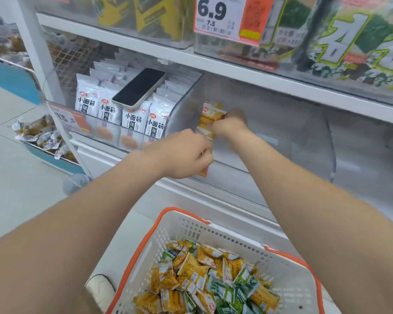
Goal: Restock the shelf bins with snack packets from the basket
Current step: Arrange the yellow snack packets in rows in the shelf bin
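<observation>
A white basket with an orange rim (288, 275) sits low in front of me, holding several yellow and green snack packets (204, 275). My right hand (230, 126) reaches into a clear shelf bin (270, 141) and grips yellow snack packets (210, 115) standing at the bin's left end. My left hand (182, 155) is at the bin's front edge, fingers curled; what it pinches is hidden. The bin is otherwise bare to the right.
The neighbouring clear bin (114, 130) on the left holds white packets (132, 116) with a phone (139, 88) lying on top. Seaweed packs and a 6.9 price tag (225, 17) fill the shelf above. A blue bin of wrapped snacks (41, 137) stands on the floor at left.
</observation>
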The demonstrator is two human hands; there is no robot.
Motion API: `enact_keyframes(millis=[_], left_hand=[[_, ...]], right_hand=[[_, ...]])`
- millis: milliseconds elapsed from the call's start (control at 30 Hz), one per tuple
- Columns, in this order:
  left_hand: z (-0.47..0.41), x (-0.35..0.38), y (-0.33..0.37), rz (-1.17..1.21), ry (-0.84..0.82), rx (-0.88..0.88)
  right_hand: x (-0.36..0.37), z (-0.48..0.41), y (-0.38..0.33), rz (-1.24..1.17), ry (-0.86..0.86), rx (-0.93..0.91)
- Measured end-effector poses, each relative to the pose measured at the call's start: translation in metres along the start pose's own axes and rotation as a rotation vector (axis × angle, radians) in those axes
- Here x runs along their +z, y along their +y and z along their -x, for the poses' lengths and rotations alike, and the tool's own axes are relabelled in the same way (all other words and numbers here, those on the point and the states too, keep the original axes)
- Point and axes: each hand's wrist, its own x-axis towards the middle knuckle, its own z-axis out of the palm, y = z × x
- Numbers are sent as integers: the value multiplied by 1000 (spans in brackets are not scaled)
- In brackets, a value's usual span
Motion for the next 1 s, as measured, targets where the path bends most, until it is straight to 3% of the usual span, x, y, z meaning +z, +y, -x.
enact_keyframes(millis=[167, 433, 567, 733, 900, 1000], left_hand=[[-6, 3, -8, 62, -8, 34], [-15, 5, -8, 116, -49, -9], [-16, 5, -7, 124, -66, -29], [-8, 4, -6, 64, -29, -48], [-2, -1, -2, -20, 24, -102], [10, -5, 4, -47, 153, -60]], right_hand=[[19, -44, -2, 67, 24, 74], [27, -65, 0, 118, 152, -86], [25, -55, -2, 113, 208, -54], [26, -51, -3, 61, 85, -51], [13, -37, 1, 241, -186, -193], [-4, -21, 8, 296, -247, -281]])
